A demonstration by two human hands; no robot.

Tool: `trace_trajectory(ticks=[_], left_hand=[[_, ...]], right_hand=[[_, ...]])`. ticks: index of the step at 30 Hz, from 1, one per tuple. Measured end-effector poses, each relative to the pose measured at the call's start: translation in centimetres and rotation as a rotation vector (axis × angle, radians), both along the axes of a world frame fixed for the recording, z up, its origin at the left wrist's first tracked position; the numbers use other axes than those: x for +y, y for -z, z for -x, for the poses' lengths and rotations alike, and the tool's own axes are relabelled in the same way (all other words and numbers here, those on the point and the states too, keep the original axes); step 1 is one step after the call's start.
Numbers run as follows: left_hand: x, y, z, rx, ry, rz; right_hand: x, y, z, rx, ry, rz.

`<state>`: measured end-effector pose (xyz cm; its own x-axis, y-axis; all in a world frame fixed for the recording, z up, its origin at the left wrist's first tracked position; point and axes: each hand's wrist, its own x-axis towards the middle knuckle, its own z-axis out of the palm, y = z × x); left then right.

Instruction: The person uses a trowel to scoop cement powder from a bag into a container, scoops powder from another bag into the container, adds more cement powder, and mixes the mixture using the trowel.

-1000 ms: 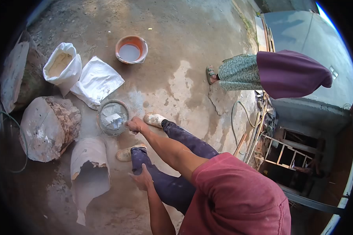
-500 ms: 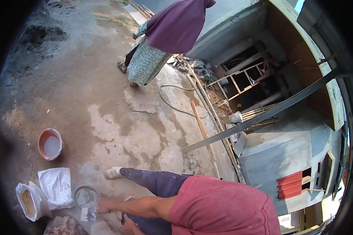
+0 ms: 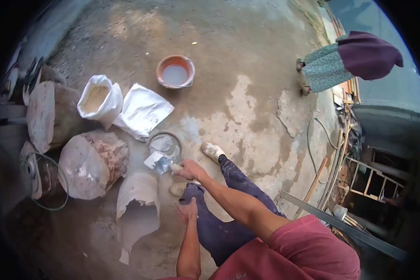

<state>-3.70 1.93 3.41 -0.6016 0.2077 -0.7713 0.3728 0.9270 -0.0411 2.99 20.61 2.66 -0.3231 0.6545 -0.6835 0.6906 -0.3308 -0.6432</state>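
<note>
My right hand (image 3: 190,170) is closed around the pale handle of a putty knife (image 3: 162,164). Its blue-grey blade is at the near rim of a round dark-rimmed tub (image 3: 179,148), where grey-white paste shows inside. A white patch (image 3: 152,159) lies against the blade's tip; whether it is paste or a separate piece I cannot tell. Lower down, my left hand (image 3: 187,211) rests by my bent knee with its fingers spread and nothing in them. Left of that hand stands a torn, open paper sack (image 3: 139,192), dusty and pale.
An orange bucket (image 3: 190,66) holds cloudy liquid. Beside an open white sack (image 3: 108,109) of tan powder lies a flat white sack (image 3: 144,112). Cut logs (image 3: 86,163) stand at left. A person in a purple covering (image 3: 366,55) is at upper right, near a metal beam (image 3: 345,225).
My view has swung down and left, bringing the logs and torn sack into sight. My right hand still holds the putty knife at the tub. The other person's feet are now closer together.
</note>
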Motion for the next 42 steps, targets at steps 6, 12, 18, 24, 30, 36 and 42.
trace_trajectory(ticks=[6,12,18,24,30,36,42], left_hand=[[-1.7,-2.9,-1.3,-0.051,-0.234,0.068],[-4.1,-3.8,-3.2,-0.012,-0.272,0.061],[-4.5,-4.7,-4.0,-0.067,-0.399,0.092],[-5.3,-4.5,-4.3,-0.088,-0.446,0.103],[-5.3,-4.4,-4.7,-0.073,-0.45,0.109],[-5.0,-4.6,-5.0,-0.064,-0.446,0.108],[-4.9,-4.8,-4.9,-0.083,-0.451,0.108]], right_hand=[[-1.0,3.9,0.7,-0.084,-0.248,-0.209],[0.2,6.8,2.4,-0.31,-0.546,-0.356],[3.7,9.9,3.0,-0.245,-0.768,-0.591],[4.7,12.3,2.3,-0.32,-0.679,-0.527],[3.5,13.1,0.2,-0.331,-0.498,-0.42],[3.2,13.2,-1.0,-0.29,-0.307,-0.187],[6.6,11.1,1.5,-0.271,-0.171,-0.045]])
